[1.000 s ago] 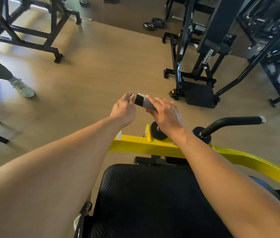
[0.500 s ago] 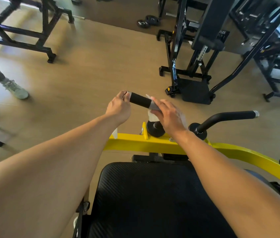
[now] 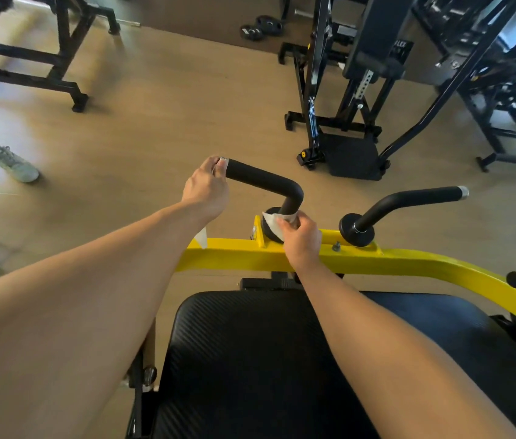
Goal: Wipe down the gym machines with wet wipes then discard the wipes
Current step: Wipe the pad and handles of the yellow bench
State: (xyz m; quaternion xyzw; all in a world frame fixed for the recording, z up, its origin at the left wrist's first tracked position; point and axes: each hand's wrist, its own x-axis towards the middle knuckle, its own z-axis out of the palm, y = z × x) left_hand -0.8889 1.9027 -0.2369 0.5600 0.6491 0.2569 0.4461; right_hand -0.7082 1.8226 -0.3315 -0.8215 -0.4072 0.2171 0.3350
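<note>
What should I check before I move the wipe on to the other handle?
1. Wipe held in right hand: ok, fingers curl round it at the left handle's base.
2. Left hand steadying the handle's tip: ok.
3. Whole left handle wiped: cannot tell, no wet sheen shows.
4. Right handle free to reach: ok, nothing on it.
5. Wipe still wet and clean: cannot tell, mostly hidden by fingers.
6. Second white piece under the left wrist: cannot tell what it is.

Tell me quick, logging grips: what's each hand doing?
Left hand: grips the handle tip.
Right hand: holds a wipe round the handle's base.
</note>
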